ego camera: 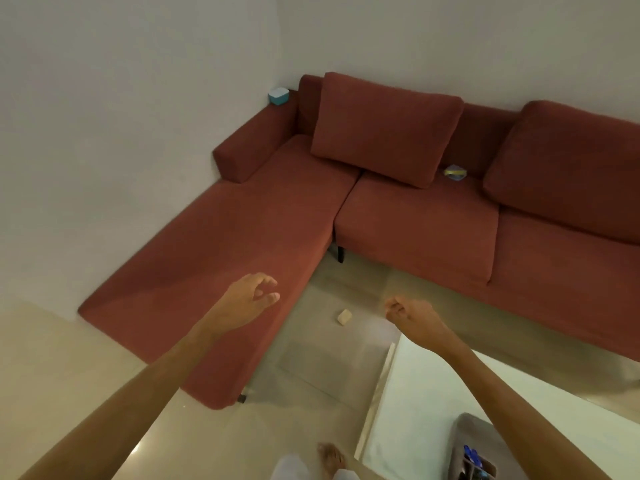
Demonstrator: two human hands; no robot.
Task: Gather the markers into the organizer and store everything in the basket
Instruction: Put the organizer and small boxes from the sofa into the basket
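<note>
**Reaching out with nothing held**

Stretching both arms over the floor, we hold nothing: our left hand (247, 301) hangs loosely open, our right hand (412, 315) curls nearly shut on air. The grey organizer (476, 448) sits behind our right arm on the white surface (415, 393), at the lower right, blue-capped markers (471, 453) poking up inside. Our right hand is nearer. No basket shows.

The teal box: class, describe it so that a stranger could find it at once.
Start at the red sofa against the far wall. Follow its left armrest back to the corner, where the teal box sits on top. Its white top marks it out.
</note>
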